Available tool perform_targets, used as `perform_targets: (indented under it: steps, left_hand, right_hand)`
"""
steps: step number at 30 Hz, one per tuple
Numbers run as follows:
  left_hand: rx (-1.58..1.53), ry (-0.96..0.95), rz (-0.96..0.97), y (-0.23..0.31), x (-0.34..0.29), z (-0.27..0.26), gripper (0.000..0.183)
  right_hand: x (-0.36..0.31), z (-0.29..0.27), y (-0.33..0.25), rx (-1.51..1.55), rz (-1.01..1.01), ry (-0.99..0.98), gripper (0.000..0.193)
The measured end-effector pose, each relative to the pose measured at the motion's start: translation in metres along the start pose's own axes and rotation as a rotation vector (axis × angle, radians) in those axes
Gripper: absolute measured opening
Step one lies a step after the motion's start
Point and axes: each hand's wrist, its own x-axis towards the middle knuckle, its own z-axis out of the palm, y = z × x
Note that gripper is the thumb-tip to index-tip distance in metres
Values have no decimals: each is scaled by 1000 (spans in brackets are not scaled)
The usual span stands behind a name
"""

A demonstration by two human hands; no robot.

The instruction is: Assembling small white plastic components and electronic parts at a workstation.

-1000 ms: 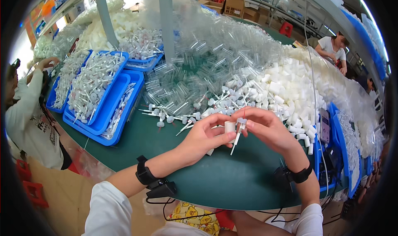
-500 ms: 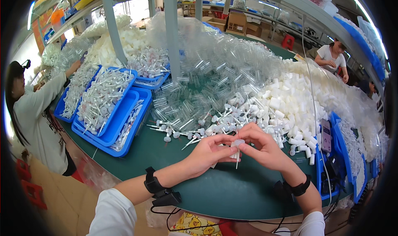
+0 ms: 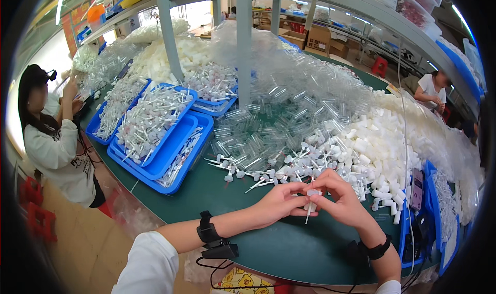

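Above the near part of the green table point(image 3: 268, 247), my left hand point(image 3: 279, 205) and my right hand point(image 3: 338, 200) meet, fingers closed on one small piece. It is a thin white stick with a pale, translucent round cap point(image 3: 313, 192), its stick end pointing down. My right thumb and fingers pinch it near the cap; my left fingers hold it from the other side, along with a whitish bit partly hidden by the fingers. Just beyond my hands lies a loose heap of similar capped white sticks point(image 3: 299, 165). White foam-like cylinders point(image 3: 382, 139) are piled to the right.
Clear plastic tubes point(image 3: 279, 123) cover the table's middle, below a grey shelf post point(image 3: 244, 46). Blue trays point(image 3: 170, 185) of white sticks stand at left. At right, a phone point(image 3: 416, 188) leans by another blue tray point(image 3: 439, 216). Co-workers sit at left point(image 3: 57, 144) and far right point(image 3: 431, 90).
My view has turned slightly left, so the scene sits further right. Both hands stay together on the capped stick, which is now more tilted. The left co-worker's arm has drawn back and is raised.
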Motion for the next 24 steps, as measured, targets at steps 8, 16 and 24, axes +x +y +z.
perform_targets:
  steps: [8, 16, 24]
  left_hand:
    - [0, -18, 26, 3, 2, 4, 28]
    - [54, -36, 72, 1, 0, -1, 29]
    - [140, -19, 119, 2, -1, 1, 28]
  right_hand:
    - [-3, -2, -4, 68, 90, 27, 22]
    - [-1, 3, -10, 17, 58, 53, 17]
    - [-2, 8, -10, -39, 61, 116, 17]
